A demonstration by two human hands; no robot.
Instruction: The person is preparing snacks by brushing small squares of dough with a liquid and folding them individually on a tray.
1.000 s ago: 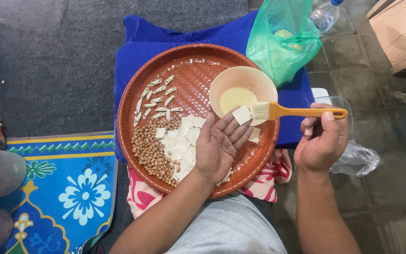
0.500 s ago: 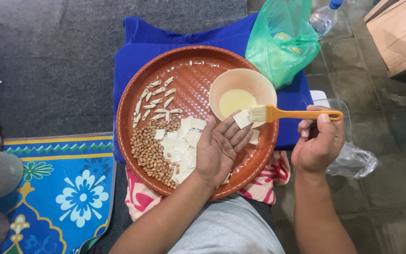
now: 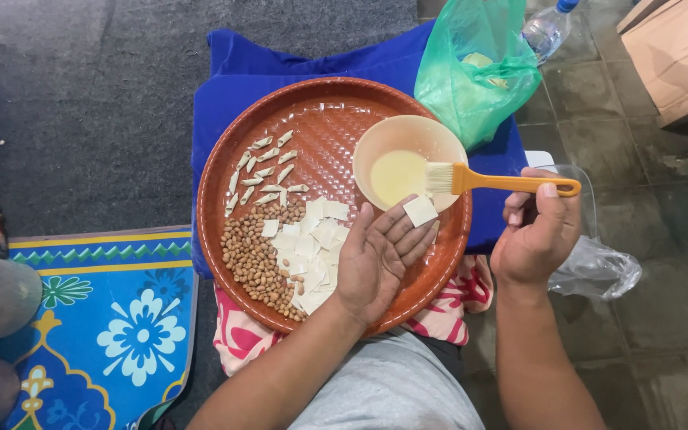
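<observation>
On a round brown tray (image 3: 224,159), peanuts (image 3: 252,259) lie beside white dough squares (image 3: 308,247). Next, the left hand (image 3: 380,259) lies open, palm up, one small pale square wrapper (image 3: 420,211) on its fingertips. Rightward, the right hand (image 3: 537,235) grips an orange-handled brush (image 3: 503,183), bristles over a cream bowl (image 3: 376,139).

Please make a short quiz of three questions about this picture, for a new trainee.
1. True or false: the left hand lies palm up with a white square on its fingers.
2. What does the right hand hold? A) spoon B) brush C) knife
3. Which pile on the tray lies nearest the person: peanuts or folded pieces?

Key: 1 true; 2 B; 3 peanuts.
</observation>
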